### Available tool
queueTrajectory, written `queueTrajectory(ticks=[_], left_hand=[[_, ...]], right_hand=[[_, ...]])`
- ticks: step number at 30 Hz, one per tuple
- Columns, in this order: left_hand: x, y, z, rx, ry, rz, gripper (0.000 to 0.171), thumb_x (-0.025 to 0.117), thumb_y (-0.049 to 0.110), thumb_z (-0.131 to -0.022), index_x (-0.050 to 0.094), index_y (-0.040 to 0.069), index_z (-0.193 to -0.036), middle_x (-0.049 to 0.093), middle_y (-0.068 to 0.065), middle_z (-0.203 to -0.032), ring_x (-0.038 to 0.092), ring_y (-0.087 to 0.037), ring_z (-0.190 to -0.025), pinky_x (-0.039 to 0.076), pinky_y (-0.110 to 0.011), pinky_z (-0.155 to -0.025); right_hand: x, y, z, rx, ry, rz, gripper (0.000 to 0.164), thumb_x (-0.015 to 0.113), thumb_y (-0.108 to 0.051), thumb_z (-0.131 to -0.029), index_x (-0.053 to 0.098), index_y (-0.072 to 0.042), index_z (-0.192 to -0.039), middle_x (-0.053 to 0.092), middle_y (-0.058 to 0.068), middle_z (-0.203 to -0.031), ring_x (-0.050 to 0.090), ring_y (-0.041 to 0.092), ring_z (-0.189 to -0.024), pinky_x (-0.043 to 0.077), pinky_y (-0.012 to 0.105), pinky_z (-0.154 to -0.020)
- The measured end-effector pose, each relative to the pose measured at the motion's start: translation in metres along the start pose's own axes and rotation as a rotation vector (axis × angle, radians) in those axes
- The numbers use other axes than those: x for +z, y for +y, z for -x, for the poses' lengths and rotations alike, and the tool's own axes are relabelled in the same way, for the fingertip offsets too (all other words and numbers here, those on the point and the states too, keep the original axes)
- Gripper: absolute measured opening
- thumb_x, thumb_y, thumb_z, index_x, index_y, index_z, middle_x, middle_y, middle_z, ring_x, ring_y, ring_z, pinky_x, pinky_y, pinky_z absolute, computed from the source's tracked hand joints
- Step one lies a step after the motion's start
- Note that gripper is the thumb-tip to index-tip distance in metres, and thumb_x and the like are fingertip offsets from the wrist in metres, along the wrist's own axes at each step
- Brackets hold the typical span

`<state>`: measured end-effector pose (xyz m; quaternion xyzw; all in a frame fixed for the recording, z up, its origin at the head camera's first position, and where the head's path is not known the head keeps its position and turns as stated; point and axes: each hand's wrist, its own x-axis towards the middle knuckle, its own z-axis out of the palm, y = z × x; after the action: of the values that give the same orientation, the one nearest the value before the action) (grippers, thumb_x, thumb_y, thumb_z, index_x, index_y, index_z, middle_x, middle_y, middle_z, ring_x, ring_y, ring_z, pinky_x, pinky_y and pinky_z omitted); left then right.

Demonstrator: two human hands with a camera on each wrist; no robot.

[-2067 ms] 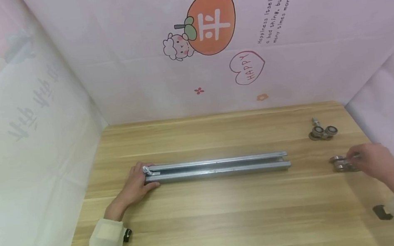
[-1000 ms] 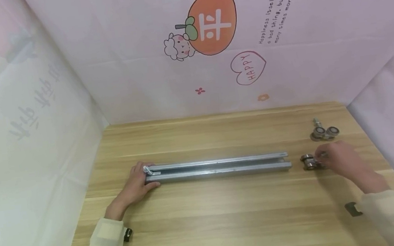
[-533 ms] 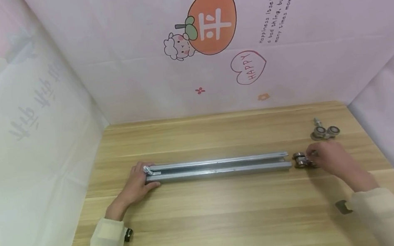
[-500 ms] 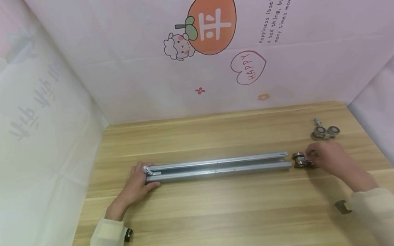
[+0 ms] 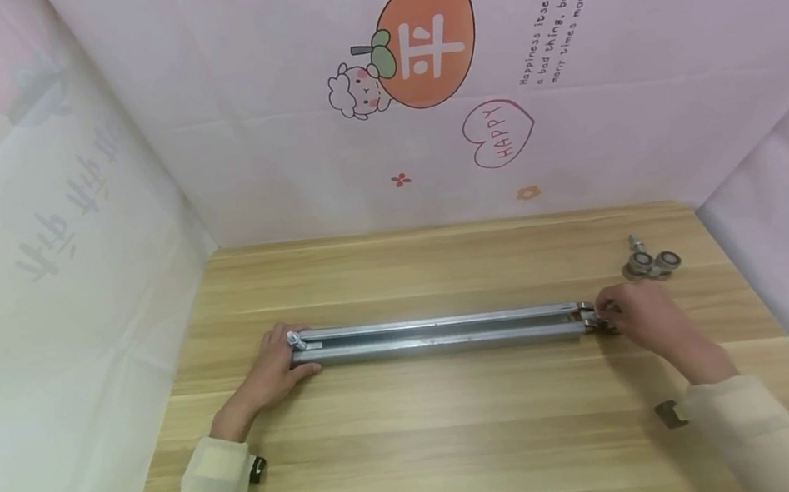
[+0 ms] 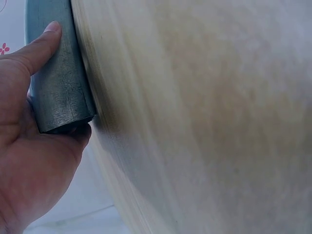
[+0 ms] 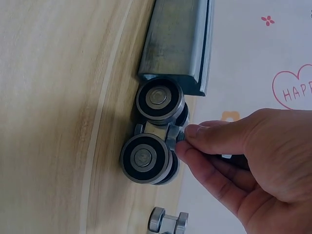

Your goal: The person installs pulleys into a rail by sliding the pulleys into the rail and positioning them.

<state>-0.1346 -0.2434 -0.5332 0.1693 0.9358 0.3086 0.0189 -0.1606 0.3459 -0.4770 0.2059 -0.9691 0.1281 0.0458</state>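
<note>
A galvanized steel sliding-door track (image 5: pixel 438 343) lies lengthwise on the wooden table, its slot facing up. My left hand (image 5: pixel 271 368) grips its left end; in the left wrist view the thumb lies along the track's side (image 6: pixel 61 92). A bolt (image 5: pixel 294 341) sticks up from the slot there. Between thumb and fingers, my right hand (image 5: pixel 647 317) pinches the bolt of a four-wheeled roller carriage (image 7: pixel 151 129). The front wheels of that roller stand right at the track's right end, and its rear wheels are outside. Whether the front wheels are inside the channel I cannot tell.
A second roller (image 5: pixel 650 265) with its bolt lies behind my right hand, near the table's right edge. Printed cloth walls (image 5: pixel 322 164) enclose the wooden table (image 5: pixel 432 459) at the back and both sides.
My right hand has carried the roller leftward from the right side of the table up to the track's right end. The left hand and the track have stayed in place.
</note>
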Motion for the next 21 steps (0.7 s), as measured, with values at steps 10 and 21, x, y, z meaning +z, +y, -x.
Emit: queueTrajectory(ticks=[10,21], left_hand=[[0.0004,0.0004,-0.0019,0.010,0.004,0.003,0.062,0.074,0.026,-0.083,0.050,0.001,-0.135,0.049,-0.015,-0.123,0.040,-0.031,-0.114,0.034,-0.048,-0.099],[0.0005,-0.0011,-0.0009,0.003,0.011,0.014,0.064,0.075,0.026,-0.083,0.048,0.001,-0.135,0.049,-0.016,-0.123,0.040,-0.030,-0.112,0.035,-0.047,-0.097]], right_hand=[[0.0025,-0.0046,0.0024,-0.018,0.026,-0.015,0.014,0.073,0.006,-0.070,0.073,-0.004,-0.079,0.073,0.010,-0.077,0.064,0.020,-0.064,0.055,0.042,-0.061],[0.0047,-0.0069,0.0031,-0.049,0.028,-0.041,0.017,0.072,0.008,-0.069,0.073,-0.005,-0.080,0.073,0.009,-0.078,0.064,0.020,-0.066,0.055,0.042,-0.062]])
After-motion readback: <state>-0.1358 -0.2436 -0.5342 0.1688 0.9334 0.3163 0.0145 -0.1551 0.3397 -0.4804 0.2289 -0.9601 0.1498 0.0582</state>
